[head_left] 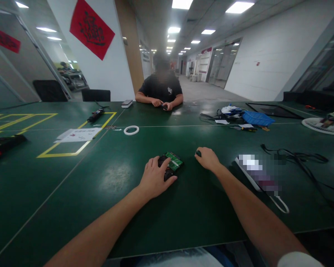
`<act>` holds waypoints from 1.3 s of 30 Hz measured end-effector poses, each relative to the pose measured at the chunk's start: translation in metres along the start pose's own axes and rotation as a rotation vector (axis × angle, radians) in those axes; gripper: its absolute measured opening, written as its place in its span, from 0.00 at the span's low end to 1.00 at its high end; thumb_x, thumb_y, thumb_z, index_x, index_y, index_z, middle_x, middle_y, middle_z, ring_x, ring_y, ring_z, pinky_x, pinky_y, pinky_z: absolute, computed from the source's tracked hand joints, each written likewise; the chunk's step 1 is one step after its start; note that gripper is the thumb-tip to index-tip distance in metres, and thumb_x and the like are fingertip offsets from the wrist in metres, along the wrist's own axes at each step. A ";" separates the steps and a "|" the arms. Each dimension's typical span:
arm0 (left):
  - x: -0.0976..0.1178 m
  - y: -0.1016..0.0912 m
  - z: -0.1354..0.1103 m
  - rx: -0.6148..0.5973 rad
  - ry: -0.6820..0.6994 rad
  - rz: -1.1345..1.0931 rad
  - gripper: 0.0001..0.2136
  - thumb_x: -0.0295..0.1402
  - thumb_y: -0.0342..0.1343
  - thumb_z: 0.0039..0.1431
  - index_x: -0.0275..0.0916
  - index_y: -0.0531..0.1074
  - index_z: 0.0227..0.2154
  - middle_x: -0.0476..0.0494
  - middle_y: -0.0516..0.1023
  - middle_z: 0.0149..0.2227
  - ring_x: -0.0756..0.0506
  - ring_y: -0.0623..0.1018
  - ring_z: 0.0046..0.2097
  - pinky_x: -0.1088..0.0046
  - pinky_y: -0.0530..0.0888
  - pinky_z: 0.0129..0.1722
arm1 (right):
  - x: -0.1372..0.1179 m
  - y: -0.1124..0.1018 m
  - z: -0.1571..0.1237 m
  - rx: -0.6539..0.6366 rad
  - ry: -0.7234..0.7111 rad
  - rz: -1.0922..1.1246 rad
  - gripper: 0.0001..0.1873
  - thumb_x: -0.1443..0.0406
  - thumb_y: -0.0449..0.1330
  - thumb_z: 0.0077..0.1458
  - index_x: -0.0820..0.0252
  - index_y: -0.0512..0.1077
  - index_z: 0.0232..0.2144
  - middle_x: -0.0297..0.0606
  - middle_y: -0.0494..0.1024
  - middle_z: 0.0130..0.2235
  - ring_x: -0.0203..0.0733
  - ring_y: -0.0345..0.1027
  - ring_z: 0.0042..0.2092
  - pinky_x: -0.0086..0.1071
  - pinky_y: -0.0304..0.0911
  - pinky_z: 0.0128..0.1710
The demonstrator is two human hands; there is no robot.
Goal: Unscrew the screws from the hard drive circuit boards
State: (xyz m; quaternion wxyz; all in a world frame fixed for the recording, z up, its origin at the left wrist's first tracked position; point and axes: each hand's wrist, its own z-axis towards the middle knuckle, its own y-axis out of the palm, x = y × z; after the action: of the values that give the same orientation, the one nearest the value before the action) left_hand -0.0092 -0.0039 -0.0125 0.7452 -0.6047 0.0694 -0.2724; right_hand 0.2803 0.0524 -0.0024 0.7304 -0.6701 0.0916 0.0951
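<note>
A hard drive (174,161) with a green circuit board showing lies on the dark green table in front of me. My left hand (155,178) grips it from the left, fingers across its far left part and thumb along the near edge. To the right of the drive, apart from it, my right hand (207,158) is closed near the tabletop. A small dark rounded end (198,152) sticks out of that fist on its left side. The rest of this thing is hidden, so I cannot tell its kind.
A white ring (131,130), like a tape roll, lies farther off. Paper sheets (78,135) lie by yellow tape lines. A blue basket (258,118) and cables are at the back right. A white device (253,173) lies beside my right forearm. Another person (161,89) sits opposite.
</note>
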 end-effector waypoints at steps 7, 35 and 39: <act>-0.020 -0.006 0.003 -0.063 0.187 -0.030 0.28 0.51 0.56 0.64 0.52 0.64 0.65 0.34 0.59 0.66 0.27 0.61 0.65 0.42 0.63 0.61 | 0.001 0.002 0.001 -0.011 0.004 -0.020 0.09 0.61 0.59 0.64 0.60 0.76 0.39 0.47 0.78 0.43 0.49 0.74 0.43 0.38 0.67 0.41; -0.029 -0.009 0.007 -0.076 0.349 -0.119 0.29 0.44 0.62 0.60 0.49 0.66 0.64 0.35 0.57 0.69 0.29 0.61 0.67 0.43 0.62 0.64 | -0.055 -0.008 -0.030 -0.038 -0.596 0.145 0.04 0.68 0.60 0.61 0.58 0.76 0.37 0.40 0.76 0.41 0.41 0.71 0.42 0.35 0.64 0.45; -0.028 -0.011 0.007 -0.094 0.341 -0.103 0.30 0.45 0.61 0.61 0.48 0.65 0.65 0.35 0.56 0.69 0.29 0.61 0.67 0.44 0.62 0.64 | -0.049 -0.016 -0.026 0.077 -0.500 0.294 0.05 0.64 0.60 0.62 0.57 0.75 0.37 0.39 0.78 0.40 0.42 0.71 0.42 0.37 0.64 0.45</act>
State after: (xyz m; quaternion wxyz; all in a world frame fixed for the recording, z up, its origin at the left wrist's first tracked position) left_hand -0.0336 0.0148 -0.0069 0.6786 -0.5867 0.1762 -0.4053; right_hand 0.2374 0.0247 0.0234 0.7338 -0.5771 0.0083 0.3583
